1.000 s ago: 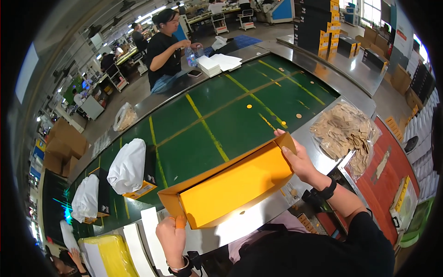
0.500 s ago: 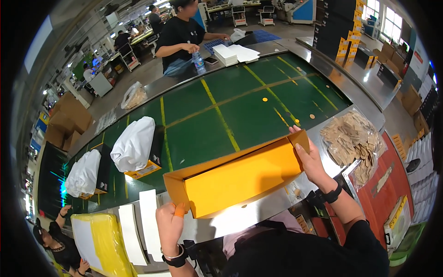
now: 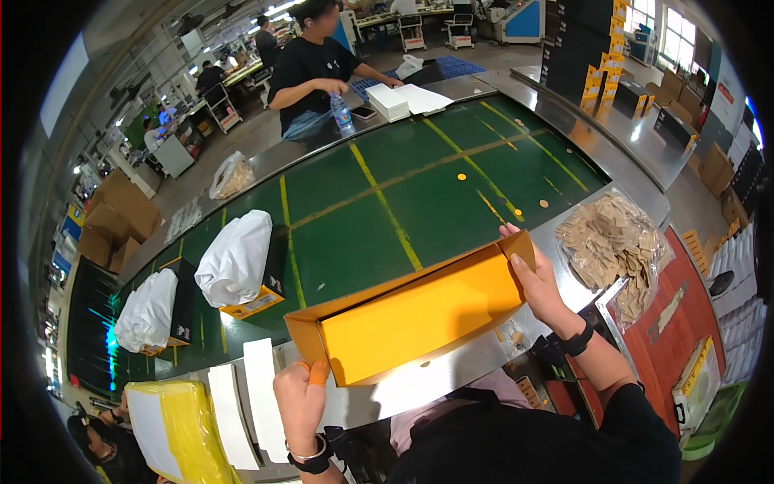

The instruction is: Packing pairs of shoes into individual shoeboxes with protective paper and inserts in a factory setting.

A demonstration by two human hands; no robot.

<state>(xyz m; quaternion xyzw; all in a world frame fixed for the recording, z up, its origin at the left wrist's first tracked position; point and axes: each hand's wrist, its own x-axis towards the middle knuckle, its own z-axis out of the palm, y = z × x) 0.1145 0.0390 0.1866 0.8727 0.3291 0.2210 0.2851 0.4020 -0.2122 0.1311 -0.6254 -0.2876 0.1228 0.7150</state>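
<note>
Head view: orange box [image 3: 419,319] spans between left hand [image 3: 300,401] and right hand [image 3: 538,282], each grip pinching an end.

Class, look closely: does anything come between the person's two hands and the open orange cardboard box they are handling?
Nothing visible does. The left hand grips the open orange cardboard box directly at its near left corner, and the right hand holds its far right end flap. Both touch bare cardboard.
</note>
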